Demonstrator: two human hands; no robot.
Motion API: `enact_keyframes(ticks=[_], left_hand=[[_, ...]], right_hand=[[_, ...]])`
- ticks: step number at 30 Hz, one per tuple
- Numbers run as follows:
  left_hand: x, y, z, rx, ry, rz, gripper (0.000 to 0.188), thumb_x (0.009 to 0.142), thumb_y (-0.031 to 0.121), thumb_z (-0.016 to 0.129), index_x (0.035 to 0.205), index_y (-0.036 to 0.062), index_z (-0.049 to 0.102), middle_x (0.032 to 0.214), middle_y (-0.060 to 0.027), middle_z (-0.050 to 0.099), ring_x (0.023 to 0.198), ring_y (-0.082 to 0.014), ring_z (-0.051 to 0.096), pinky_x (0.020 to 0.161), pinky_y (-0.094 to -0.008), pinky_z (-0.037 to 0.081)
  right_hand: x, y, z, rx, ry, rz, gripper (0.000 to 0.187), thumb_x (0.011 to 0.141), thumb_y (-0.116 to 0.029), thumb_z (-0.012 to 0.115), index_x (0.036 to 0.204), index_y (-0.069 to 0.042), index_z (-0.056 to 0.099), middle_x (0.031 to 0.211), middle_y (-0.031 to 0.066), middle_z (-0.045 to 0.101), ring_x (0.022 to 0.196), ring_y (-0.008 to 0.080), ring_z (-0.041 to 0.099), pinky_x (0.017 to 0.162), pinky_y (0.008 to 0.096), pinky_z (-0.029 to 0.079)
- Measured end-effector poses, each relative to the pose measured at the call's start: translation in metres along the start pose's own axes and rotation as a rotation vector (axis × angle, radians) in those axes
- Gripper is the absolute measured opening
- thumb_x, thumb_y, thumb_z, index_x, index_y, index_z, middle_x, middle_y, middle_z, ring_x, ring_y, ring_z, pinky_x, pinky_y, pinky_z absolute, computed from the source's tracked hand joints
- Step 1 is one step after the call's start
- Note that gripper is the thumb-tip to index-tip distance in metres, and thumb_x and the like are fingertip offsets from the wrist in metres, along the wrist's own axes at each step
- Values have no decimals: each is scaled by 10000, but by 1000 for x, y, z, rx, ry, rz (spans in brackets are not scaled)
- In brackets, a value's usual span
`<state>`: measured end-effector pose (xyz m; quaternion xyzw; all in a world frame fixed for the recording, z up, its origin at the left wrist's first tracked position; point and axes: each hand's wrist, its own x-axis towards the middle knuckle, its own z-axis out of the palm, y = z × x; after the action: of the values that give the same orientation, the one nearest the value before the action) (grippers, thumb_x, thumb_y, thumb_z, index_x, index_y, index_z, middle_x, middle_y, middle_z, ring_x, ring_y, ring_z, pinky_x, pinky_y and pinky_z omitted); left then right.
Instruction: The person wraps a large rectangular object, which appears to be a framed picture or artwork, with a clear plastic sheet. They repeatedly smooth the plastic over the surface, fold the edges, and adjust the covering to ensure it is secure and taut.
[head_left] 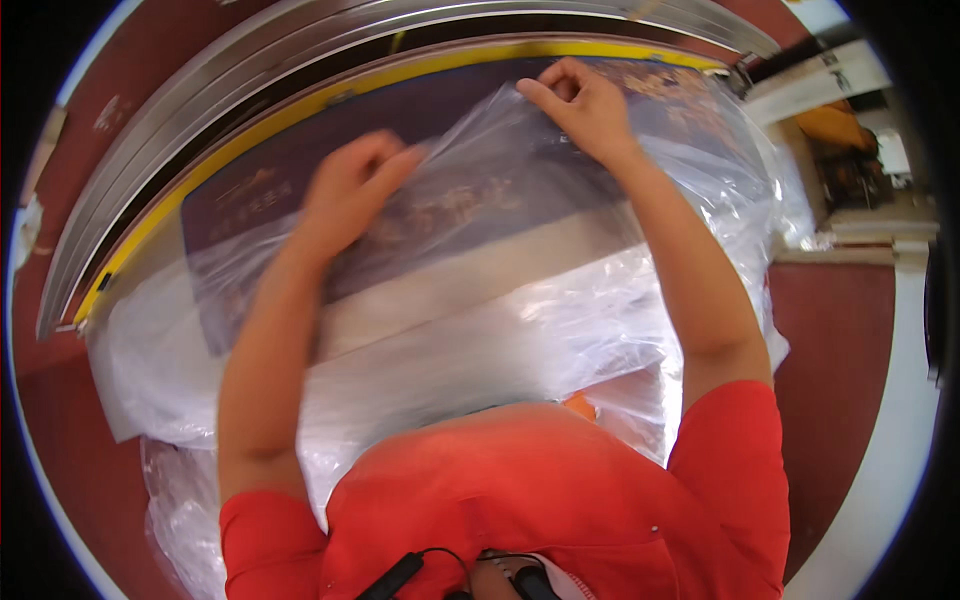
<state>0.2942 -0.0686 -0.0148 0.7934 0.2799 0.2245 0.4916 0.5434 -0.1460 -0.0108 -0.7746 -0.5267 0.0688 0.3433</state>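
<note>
A clear plastic film (pixel 590 315) lies in loose folds over a dark purple printed sheet (pixel 350 120) with gold patterns. With thumb and fingers pinched, my right hand (pixel 590 112) grips the film's edge near the far side of the sheet. Farther left, my left hand (pixel 350 190) is closed at another part of that edge, slightly blurred. Between the two hands the film is lifted and drawn taut. Under the sheet's near side, a pale grey flat surface (pixel 480 270) shows through the film.
A yellow strip (pixel 300 100) borders the far side, with curved-looking metal rails (pixel 180 130) beyond it. More crumpled film (pixel 185 510) hangs at the near left. At right stands a pale frame (pixel 825 85) with an orange-brown item (pixel 835 128). Reddish floor (pixel 835 350) shows on both sides.
</note>
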Motion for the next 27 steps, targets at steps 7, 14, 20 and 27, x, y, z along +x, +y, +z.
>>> enact_keyframes(ticks=[7,14,20,27], left_hand=[[-210,-77,-245,431,212,-521,198,776,99,515,615,68,403,582,67,305,560,-34,287,497,-198,248],[-293,-112,-278,489,428,-537,210,795,140,521,632,76,407,586,70,315,551,-31,271,495,-177,224],[-323,-114,-286,109,536,-501,203,784,110,533,641,78,392,633,61,311,599,-40,286,553,-179,247],[-367,-108,-310,-129,652,-506,199,801,146,532,961,27,525,891,8,495,822,-71,451,796,-214,344]], right_hand=[[-101,-29,7,-424,-283,-644,704,684,-490,542,1190,-38,354,1226,170,330,1157,305,282,958,438,194],[-62,-2,6,-609,-42,-205,711,755,-533,414,1254,-52,259,1315,122,226,1229,262,176,986,436,113],[-41,8,-10,-582,-72,-46,503,749,-442,484,1106,-87,470,1145,120,449,1081,260,406,914,394,276],[10,36,0,-593,176,182,329,760,-345,495,930,-68,548,887,121,580,869,288,534,717,380,424]])
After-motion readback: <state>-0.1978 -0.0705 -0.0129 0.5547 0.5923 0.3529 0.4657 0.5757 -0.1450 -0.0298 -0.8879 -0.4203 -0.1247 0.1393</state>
